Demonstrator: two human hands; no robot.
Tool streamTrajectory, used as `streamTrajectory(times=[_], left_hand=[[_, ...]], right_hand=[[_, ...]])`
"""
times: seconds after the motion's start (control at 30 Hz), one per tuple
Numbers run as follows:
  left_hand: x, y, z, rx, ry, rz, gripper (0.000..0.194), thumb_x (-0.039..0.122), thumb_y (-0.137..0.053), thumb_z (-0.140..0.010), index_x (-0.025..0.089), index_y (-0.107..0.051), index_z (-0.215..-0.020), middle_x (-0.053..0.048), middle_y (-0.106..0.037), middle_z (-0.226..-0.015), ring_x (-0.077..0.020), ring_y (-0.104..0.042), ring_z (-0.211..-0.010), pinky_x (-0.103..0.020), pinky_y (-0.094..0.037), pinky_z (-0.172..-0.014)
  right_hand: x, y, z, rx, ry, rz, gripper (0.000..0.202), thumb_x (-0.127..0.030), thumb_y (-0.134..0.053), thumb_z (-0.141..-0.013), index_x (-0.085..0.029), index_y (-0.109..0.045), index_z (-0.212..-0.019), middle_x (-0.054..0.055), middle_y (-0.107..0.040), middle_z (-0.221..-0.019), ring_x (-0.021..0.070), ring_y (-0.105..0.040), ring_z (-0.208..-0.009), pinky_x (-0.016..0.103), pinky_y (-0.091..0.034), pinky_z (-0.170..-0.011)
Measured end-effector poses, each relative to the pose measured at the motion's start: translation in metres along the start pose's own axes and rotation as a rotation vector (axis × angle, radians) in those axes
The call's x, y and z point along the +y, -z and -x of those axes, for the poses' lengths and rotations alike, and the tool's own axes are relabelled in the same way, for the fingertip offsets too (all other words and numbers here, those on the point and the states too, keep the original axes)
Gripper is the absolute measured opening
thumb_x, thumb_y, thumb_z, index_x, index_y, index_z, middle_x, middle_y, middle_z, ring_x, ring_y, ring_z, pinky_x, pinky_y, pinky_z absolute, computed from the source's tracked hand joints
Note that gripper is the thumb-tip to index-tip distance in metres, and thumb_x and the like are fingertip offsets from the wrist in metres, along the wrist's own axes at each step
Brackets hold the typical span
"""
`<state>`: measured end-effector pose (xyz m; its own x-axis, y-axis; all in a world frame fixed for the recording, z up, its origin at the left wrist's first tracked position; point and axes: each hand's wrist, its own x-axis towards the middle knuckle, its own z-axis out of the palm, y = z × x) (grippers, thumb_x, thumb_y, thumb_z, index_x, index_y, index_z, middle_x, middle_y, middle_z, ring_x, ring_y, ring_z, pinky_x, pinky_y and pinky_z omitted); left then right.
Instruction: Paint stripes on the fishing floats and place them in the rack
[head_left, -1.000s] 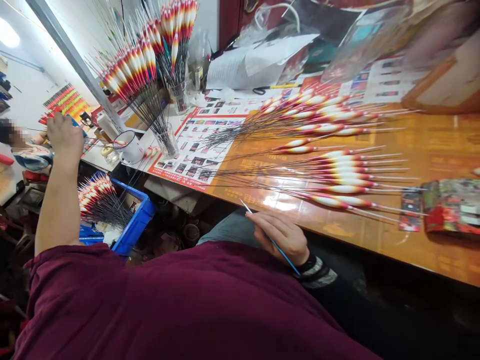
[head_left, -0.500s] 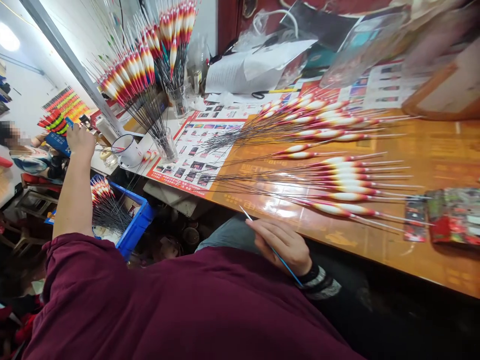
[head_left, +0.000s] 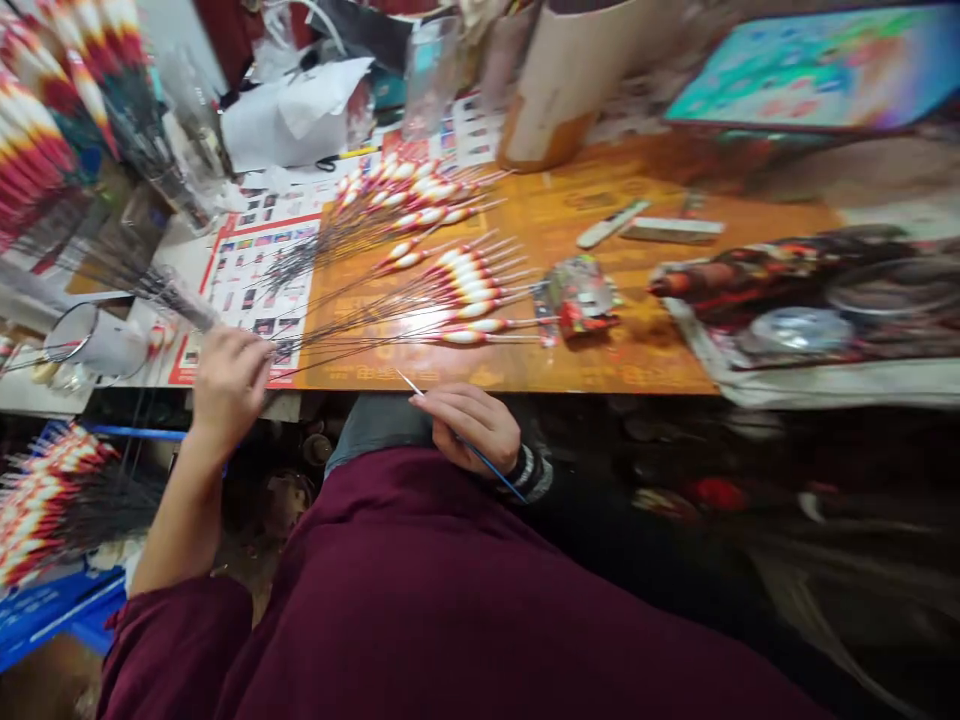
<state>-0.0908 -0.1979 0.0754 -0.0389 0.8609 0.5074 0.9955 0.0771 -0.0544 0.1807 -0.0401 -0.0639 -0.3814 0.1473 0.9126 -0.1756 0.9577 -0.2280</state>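
The right hand (head_left: 474,430) has its fingers clamped on a slim, blue, pale-tipped brush (head_left: 491,467); whether the left hand (head_left: 231,380) grips, I can't tell. Dark-stemmed, red-and-white spindle-shaped floats (head_left: 472,284) lie on the glossy orange worktop (head_left: 645,350); stems seem the safer hold.

My left fingers (head_left: 252,352) are blurred, their grip unreadable to me; my view's left edge cuts off the blue crate (head_left: 37,612).

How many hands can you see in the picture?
2. The left hand is beside the dark stems; the right hand holds a thin blue-handled brush. I see no others, though the blurry parts could hide some.
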Motion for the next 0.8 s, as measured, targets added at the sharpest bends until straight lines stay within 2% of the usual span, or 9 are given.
streamTrajectory(times=[0.07,0.13,0.2,0.3,0.5,0.7,0.8], left_hand=[[0.032,-0.039,-0.010,-0.059,-0.056,0.113,0.012,0.024,-0.060,-0.097,0.021,-0.070,-0.101,-0.006,-0.070,-0.097,-0.0237,-0.056,-0.099,-0.040,-0.047,-0.094],[0.052,-0.072,-0.022,-0.090,-0.083,0.169,0.012,0.024,-0.060,-0.096,0.020,-0.070,-0.102,-0.007,-0.069,-0.098,-0.0241,-0.055,-0.099,-0.039,-0.047,-0.092],[0.061,-0.096,-0.033,-0.105,-0.080,0.192,0.013,0.025,-0.061,-0.095,0.019,-0.070,-0.104,-0.009,-0.068,-0.100,-0.0253,-0.054,-0.100,-0.039,-0.047,-0.090],[0.064,-0.117,-0.047,-0.122,-0.050,0.180,0.016,0.027,-0.064,-0.093,0.018,-0.070,-0.105,-0.011,-0.065,-0.101,-0.0266,-0.054,-0.099,-0.040,-0.047,-0.087],[0.056,-0.128,-0.057,-0.079,-0.036,0.222,0.012,0.029,-0.065,-0.093,0.019,-0.071,-0.088,-0.008,-0.065,-0.092,-0.0243,-0.054,-0.092,-0.036,-0.047,-0.081],[0.051,-0.119,-0.058,0.025,0.018,0.323,0.013,0.029,-0.067,-0.093,0.020,-0.072,-0.084,-0.005,-0.068,-0.089,-0.0207,-0.059,-0.089,-0.033,-0.048,-0.080],[0.054,-0.114,-0.062,0.074,0.048,0.337,0.015,0.030,-0.066,-0.093,0.019,-0.071,-0.084,-0.006,-0.069,-0.089,-0.0196,-0.062,-0.088,-0.033,-0.050,-0.083]], right_hand=[[0.002,0.010,0.001,0.012,-0.024,0.043,0.048,-0.007,-0.054,-0.088,-0.016,-0.058,-0.136,0.010,-0.075,-0.094,0.0200,-0.073,-0.084,0.033,-0.063,-0.072],[0.003,0.022,0.004,0.017,-0.052,0.079,0.046,-0.010,-0.054,-0.090,-0.018,-0.058,-0.135,0.009,-0.075,-0.095,0.0193,-0.073,-0.084,0.033,-0.064,-0.071],[0.004,0.033,0.008,0.029,-0.066,0.108,0.046,-0.011,-0.054,-0.091,-0.018,-0.058,-0.136,0.010,-0.075,-0.095,0.0195,-0.073,-0.084,0.033,-0.064,-0.071],[0.006,0.049,0.016,0.054,-0.087,0.159,0.047,-0.010,-0.054,-0.090,-0.016,-0.058,-0.136,0.010,-0.075,-0.095,0.0200,-0.073,-0.085,0.034,-0.064,-0.070],[0.010,0.070,0.029,0.102,-0.127,0.227,0.048,-0.010,-0.054,-0.088,-0.013,-0.057,-0.137,0.013,-0.075,-0.095,0.0217,-0.072,-0.086,0.035,-0.064,-0.070],[0.015,0.074,0.027,0.098,-0.142,0.254,0.044,-0.014,-0.052,-0.092,-0.016,-0.057,-0.135,0.010,-0.075,-0.096,0.0189,-0.072,-0.084,0.033,-0.064,-0.070],[0.017,0.074,0.023,0.098,-0.112,0.244,0.045,-0.013,-0.052,-0.091,-0.013,-0.057,-0.135,0.011,-0.075,-0.095,0.0187,-0.072,-0.085,0.032,-0.063,-0.071]])
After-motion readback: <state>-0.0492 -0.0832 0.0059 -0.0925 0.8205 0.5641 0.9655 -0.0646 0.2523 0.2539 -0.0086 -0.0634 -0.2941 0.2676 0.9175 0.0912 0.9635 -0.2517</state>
